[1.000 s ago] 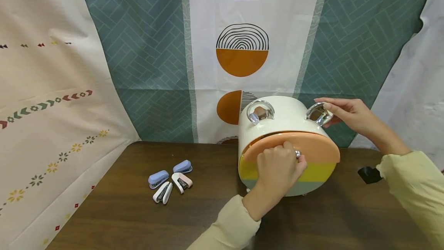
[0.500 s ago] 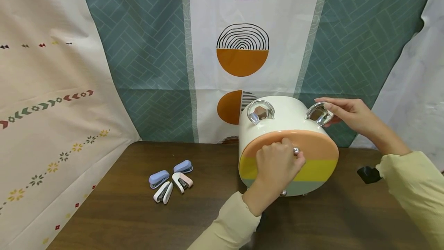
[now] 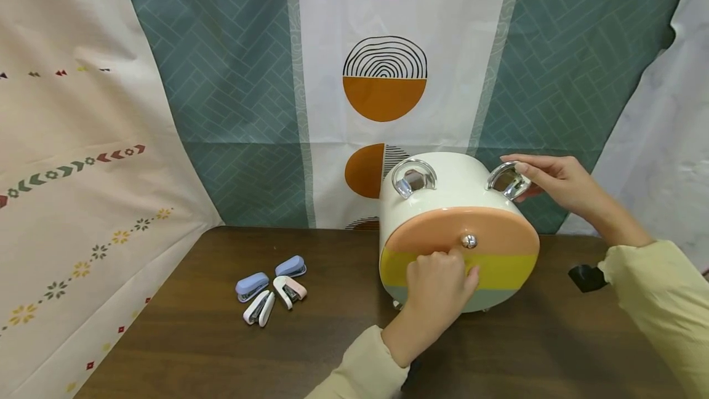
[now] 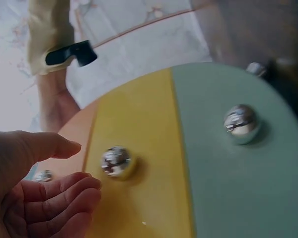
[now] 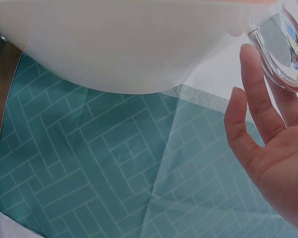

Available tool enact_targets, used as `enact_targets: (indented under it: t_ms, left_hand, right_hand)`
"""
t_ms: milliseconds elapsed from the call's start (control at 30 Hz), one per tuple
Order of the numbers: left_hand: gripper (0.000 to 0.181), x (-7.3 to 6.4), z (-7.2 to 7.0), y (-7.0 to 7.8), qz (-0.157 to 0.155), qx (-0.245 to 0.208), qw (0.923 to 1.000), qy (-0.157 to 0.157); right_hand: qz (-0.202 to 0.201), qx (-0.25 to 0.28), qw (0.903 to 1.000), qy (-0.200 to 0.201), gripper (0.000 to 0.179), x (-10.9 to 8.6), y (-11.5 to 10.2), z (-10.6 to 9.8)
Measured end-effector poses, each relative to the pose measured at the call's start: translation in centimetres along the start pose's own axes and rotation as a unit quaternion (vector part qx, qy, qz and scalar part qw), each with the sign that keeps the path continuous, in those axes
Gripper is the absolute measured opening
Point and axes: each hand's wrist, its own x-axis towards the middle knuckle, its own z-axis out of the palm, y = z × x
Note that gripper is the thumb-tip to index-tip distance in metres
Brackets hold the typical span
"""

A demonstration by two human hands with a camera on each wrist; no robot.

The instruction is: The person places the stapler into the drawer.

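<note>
A rounded white cabinet (image 3: 451,177) stands on the table, its oval front split into an orange drawer (image 3: 421,229), a yellow drawer (image 3: 509,270) and a green drawer (image 3: 493,300). All three fronts lie flush. Before the yellow one is my left hand (image 3: 437,285), fingers loosely bent and holding nothing. The left wrist view shows its thumb and fingers apart, just short of the yellow drawer's silver knob (image 4: 116,161). My right hand (image 3: 559,180) pinches the right-hand chrome loop (image 3: 512,183) on top between thumb and fingers. A matching chrome loop (image 3: 412,177) sits at the left.
Several mini staplers lie left of the cabinet: a blue stapler (image 3: 252,285), another blue stapler (image 3: 290,265), a pink-and-white stapler (image 3: 290,290) and a white stapler (image 3: 259,308). Patterned cloth (image 3: 244,91) hangs close behind the wooden table (image 3: 194,337).
The orange drawer, slightly out a second ago, has gone in flush. My left hand has left its knob and moved down to the yellow drawer. My right hand keeps its hold.
</note>
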Motion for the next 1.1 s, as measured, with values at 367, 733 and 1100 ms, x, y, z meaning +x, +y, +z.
enact_targets:
  t_ms: [367, 733, 1100]
  left_hand:
    - [0.042, -0.6, 1.8, -0.4, -0.007, -0.01, 0.9999, 0.004]
    - [0.047, -1.1, 2.4, -0.1, -0.01, 0.025, 0.9995, 0.017]
    - [0.046, -0.9, 2.4, 0.0, -0.012, 0.008, 0.9999, -0.001]
  right_hand:
    - [0.005, -0.004, 1.0, 0.002, 0.034, 0.1, -0.3, 0.2]
    - [0.02, -0.022, 0.9995, 0.005, 0.034, 0.0, -0.4, 0.0]
    - [0.03, -0.042, 0.9987, -0.005, 0.035, 0.1, -0.4, -0.1]
